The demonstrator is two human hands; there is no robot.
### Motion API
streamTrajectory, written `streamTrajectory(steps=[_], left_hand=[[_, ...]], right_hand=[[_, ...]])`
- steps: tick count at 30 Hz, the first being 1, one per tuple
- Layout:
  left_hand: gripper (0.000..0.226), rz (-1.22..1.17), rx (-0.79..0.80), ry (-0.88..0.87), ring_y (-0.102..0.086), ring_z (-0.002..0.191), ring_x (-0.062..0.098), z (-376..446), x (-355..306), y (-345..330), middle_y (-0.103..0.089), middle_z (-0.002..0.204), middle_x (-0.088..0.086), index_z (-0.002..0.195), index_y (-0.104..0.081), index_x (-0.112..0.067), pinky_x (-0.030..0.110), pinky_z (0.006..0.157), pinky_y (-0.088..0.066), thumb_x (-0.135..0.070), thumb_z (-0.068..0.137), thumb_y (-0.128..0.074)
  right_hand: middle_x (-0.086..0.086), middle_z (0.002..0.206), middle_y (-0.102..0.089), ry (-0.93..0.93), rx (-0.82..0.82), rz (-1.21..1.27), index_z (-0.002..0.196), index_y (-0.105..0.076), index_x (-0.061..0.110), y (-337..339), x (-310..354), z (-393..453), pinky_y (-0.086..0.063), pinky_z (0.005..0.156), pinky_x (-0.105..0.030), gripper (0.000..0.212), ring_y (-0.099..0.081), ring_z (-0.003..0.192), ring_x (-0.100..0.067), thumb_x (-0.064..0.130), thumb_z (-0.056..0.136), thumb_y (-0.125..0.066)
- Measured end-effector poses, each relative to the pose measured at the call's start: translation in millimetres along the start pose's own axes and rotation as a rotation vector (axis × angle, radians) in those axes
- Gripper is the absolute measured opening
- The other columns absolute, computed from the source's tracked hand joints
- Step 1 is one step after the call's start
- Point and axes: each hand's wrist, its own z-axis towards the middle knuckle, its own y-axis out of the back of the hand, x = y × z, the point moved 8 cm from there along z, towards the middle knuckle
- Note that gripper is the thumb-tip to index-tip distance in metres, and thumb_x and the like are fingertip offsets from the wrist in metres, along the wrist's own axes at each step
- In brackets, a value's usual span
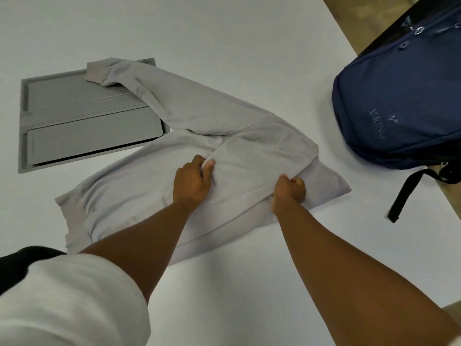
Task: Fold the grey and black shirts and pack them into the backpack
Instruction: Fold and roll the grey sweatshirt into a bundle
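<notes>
The grey shirt (139, 186) lies partly folded on the white table (224, 41), one long sleeve stretching up and left onto a grey panel. My left hand (193, 182) pinches a fold of cloth near the shirt's middle. My right hand (289, 192) grips a bunched edge of the shirt toward its right side. The navy backpack (404, 101) lies at the right of the table, its zipper at the top right and a black strap (409, 196) trailing down. A bit of black fabric (22, 260) shows at the lower left edge; I cannot tell whether it is the black shirt.
A grey recessed panel (79, 126) with two flaps is set into the table at the left, under the shirt's sleeve cuff. The table's right edge runs diagonally past the backpack, with tan floor (354, 18) beyond it.
</notes>
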Motion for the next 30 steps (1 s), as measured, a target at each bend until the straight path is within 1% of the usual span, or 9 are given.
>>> streamTrajectory(steps=[3,6,9,13,17,20,24,27,30], left_hand=[[0.044,-0.067,0.068,0.115,-0.061,0.071,0.021,1,10,4,-0.061,0.071,-0.006,0.094,-0.055,-0.022,0.034,0.065,-0.046,-0.065,0.098,-0.044],[0.058,0.013,0.232,0.256,-0.062,0.075,0.012,-4,26,4,-0.066,0.079,-0.011,0.096,-0.059,-0.031,0.032,0.068,-0.048,-0.085,0.082,-0.045],[0.065,0.184,0.350,0.252,-0.061,0.077,0.014,-8,39,12,-0.064,0.082,-0.010,0.092,-0.060,-0.030,0.033,0.069,-0.045,-0.091,0.074,-0.046],[0.064,0.243,0.386,0.298,-0.062,0.092,0.021,-20,65,34,-0.065,0.095,-0.008,0.096,-0.062,-0.029,0.037,0.084,-0.049,-0.088,0.075,-0.051],[0.057,0.321,0.416,0.315,-0.061,0.096,0.023,-37,90,57,-0.066,0.101,-0.003,0.098,-0.062,-0.028,0.037,0.085,-0.048,-0.080,0.086,-0.044],[0.050,0.449,0.401,0.306,-0.061,0.100,0.026,-46,100,70,-0.068,0.102,-0.001,0.094,-0.063,-0.026,0.040,0.093,-0.046,-0.071,0.093,-0.042],[0.040,0.553,0.345,0.251,-0.061,0.102,0.030,-65,117,97,-0.067,0.104,0.006,0.090,-0.056,-0.022,0.042,0.092,-0.047,-0.057,0.101,-0.039],[0.045,0.497,0.305,0.259,-0.063,0.094,0.028,-81,132,109,-0.066,0.096,0.002,0.093,-0.057,-0.022,0.038,0.079,-0.049,-0.063,0.098,-0.039],[0.046,0.446,0.306,0.327,-0.063,0.095,0.025,-96,148,112,-0.068,0.104,0.000,0.102,-0.057,-0.028,0.038,0.080,-0.050,-0.070,0.092,-0.042]], right_hand=[[-0.006,0.103,-0.063,-0.002,0.000,-0.026,0.098,-0.058,0.013,3,-2,1,-0.053,0.071,-0.032,0.009,-0.061,0.081,-0.023,0.022,0.095,-0.057],[-0.012,0.110,-0.066,-0.006,-0.002,-0.086,0.112,-0.060,0.005,5,-8,-1,-0.046,0.063,-0.026,0.028,-0.062,0.085,-0.025,0.023,0.091,-0.064],[-0.015,0.123,-0.058,-0.012,-0.051,-0.106,0.122,-0.052,0.002,6,-14,-13,-0.049,0.076,-0.033,0.046,-0.062,0.101,-0.031,0.020,0.085,-0.073],[-0.014,0.129,-0.047,0.289,-0.074,-0.357,0.122,-0.051,0.006,-6,-3,-42,-0.048,0.086,-0.041,0.048,-0.051,0.116,-0.033,0.022,0.084,-0.074],[-0.008,0.116,-0.055,0.715,0.236,-0.558,0.112,-0.061,0.010,-54,-8,-87,-0.041,0.078,-0.029,0.029,-0.049,0.110,-0.026,0.021,0.087,-0.072],[-0.007,0.110,-0.060,0.908,0.487,-0.612,0.107,-0.067,0.009,-84,-22,-116,-0.046,0.083,-0.033,0.023,-0.051,0.109,-0.027,0.013,0.085,-0.072],[-0.007,0.118,-0.061,1.058,0.667,-0.708,0.112,-0.068,0.008,-117,-42,-154,-0.043,0.094,-0.031,0.027,-0.051,0.115,-0.029,0.009,0.085,-0.068],[-0.007,0.127,-0.054,1.106,0.716,-0.853,0.121,-0.065,0.010,-133,-54,-169,-0.046,0.096,-0.038,0.034,-0.044,0.122,-0.027,0.014,0.088,-0.067],[-0.007,0.130,-0.048,1.090,0.739,-0.943,0.127,-0.061,0.014,-142,-62,-178,-0.044,0.100,-0.036,0.039,-0.041,0.125,-0.025,0.021,0.090,-0.067]])
